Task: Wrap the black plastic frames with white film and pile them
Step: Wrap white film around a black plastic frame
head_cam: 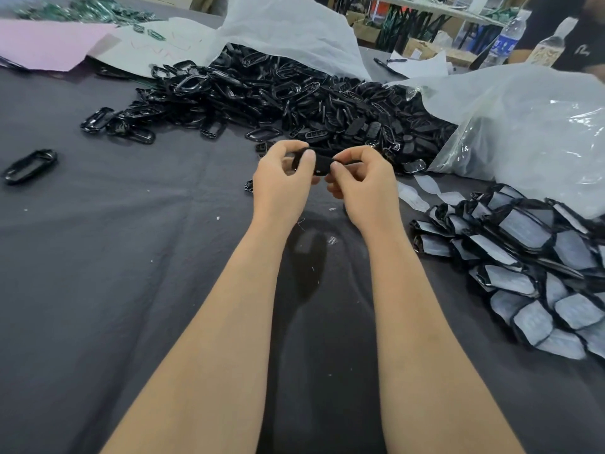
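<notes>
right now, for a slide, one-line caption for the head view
Left hand and right hand pinch a black frame over the dark cloth, unwrapped heap behind, wrapped pile at right.

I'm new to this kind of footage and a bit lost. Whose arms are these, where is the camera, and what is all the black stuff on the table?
There is no machine here. These are a person's two bare arms, filmed by one wide-angle camera worn on their head, looking forward and down.

The left hand and right hand both pinch one small black plastic frame with their fingertips, above a table covered in dark grey cloth.

Behind the hands lies a heap of bare black oval frames, next to a large clear plastic bag. On the right is a pile of frames already covered in white film, with a few loose white film strips near it. One stray frame lies alone on the left.
</notes>
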A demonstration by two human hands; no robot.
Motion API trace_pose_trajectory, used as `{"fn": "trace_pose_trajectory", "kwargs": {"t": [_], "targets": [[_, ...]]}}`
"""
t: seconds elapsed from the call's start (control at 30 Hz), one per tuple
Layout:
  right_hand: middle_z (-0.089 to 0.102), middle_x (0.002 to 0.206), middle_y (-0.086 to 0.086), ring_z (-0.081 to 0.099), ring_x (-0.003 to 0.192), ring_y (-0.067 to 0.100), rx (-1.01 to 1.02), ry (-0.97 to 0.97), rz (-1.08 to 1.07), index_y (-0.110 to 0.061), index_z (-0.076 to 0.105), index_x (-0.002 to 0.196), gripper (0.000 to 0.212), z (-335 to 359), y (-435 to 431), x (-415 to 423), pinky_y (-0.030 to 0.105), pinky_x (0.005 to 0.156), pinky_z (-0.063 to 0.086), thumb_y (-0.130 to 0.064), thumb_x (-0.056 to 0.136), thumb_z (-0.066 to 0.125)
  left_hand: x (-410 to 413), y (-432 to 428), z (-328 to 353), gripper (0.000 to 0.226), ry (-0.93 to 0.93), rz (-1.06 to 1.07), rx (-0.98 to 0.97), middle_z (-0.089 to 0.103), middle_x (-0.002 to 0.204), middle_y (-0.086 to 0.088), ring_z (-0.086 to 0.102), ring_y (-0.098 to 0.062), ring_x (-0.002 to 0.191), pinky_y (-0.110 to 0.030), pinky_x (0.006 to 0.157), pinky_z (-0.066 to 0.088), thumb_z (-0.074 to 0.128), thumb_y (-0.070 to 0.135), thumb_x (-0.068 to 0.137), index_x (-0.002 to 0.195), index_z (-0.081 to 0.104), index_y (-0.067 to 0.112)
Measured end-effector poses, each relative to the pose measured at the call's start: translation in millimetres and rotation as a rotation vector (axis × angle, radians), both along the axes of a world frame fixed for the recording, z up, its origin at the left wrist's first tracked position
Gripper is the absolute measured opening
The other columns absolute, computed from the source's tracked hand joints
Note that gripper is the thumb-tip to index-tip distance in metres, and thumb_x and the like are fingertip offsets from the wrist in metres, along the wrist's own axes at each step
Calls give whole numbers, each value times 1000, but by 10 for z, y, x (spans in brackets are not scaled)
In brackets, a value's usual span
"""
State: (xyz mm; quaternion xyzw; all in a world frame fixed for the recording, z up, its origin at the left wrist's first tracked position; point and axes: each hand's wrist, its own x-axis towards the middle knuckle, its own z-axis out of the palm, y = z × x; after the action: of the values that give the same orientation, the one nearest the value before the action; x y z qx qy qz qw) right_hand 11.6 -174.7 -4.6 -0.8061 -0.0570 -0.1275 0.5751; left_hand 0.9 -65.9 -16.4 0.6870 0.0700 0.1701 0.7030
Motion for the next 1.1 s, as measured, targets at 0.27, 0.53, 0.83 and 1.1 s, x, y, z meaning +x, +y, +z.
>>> {"fn": "trace_pose_trajectory", "kwargs": {"t": [0.27, 0.53, 0.83, 1.1], "targets": [[57, 78, -6, 58, 77, 10, -38, -15, -187, -16, 54, 101, 21, -61, 40, 22, 13, 73, 43, -22, 86, 68, -7, -1, -7, 14, -45, -57, -22, 68, 89, -2, 65, -1, 60, -21, 69, 56, 56, 5, 94, 99, 56, 19], [64, 81, 4, 63, 56, 5, 307, 124, -64, -10, 53, 100, 11, -20, 40, 24, 17, 59, 54, -4, 92, 58, -24, -9, -8, 16, -50, -58, -28, 66, 84, -1, 64, 0, 59, -21, 68, 57, 61, 6, 91, 97, 56, 19], [66, 87, 9, 68, 80, 26, 109, 5, -111, -15, 51, 93, 13, -30, 87, -13, 44, 84, 54, -7, 89, 60, -12, -29, -35, 19, 2, 18, 45, 69, 94, -5, 67, -2, 63, -20, 66, 57, 67, 15, 89, 102, 54, 17], [61, 87, 1, 66, 84, 24, 228, 66, -125, -17, 51, 93, 14, -55, 70, 21, 38, 82, 57, -7, 89, 59, -28, -36, 4, 12, 39, -61, -132, 68, 79, 3, 67, 0, 61, -14, 59, 54, 60, 9, 93, 87, 57, 19]]}}
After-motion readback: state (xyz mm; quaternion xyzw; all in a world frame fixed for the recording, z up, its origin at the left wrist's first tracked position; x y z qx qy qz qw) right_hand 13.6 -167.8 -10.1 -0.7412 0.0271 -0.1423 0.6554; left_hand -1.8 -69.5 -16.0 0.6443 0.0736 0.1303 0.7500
